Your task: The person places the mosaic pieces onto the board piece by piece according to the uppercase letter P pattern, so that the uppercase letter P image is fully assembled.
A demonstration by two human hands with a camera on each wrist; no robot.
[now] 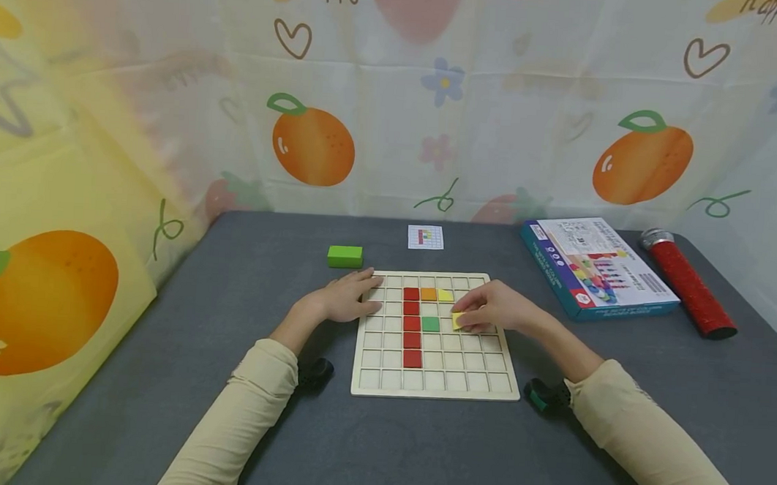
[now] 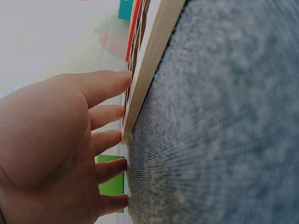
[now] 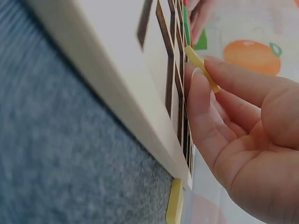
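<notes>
A pale wooden grid board (image 1: 371, 379) lies flat on the table. Several red tiles (image 1: 412, 340) form a column in its cells. An orange tile (image 1: 428, 294) and a yellow tile (image 1: 446, 295) continue the top row; a green tile (image 1: 430, 324) sits beside the column. My right hand (image 1: 500, 308) pinches another yellow tile (image 3: 203, 70) between thumb and fingers, tilted against the board's surface in the right wrist view. With fingers spread, my left hand (image 1: 342, 296) rests at the board's upper left edge, thumb and some fingertips touching it.
Behind my left hand stands a green block (image 1: 344, 256). A small pattern card (image 1: 425, 237) lies beyond the board. To the right are a blue box (image 1: 598, 272) and a red tube (image 1: 692, 288). One loose yellow piece (image 3: 174, 203) lies beside the board's edge.
</notes>
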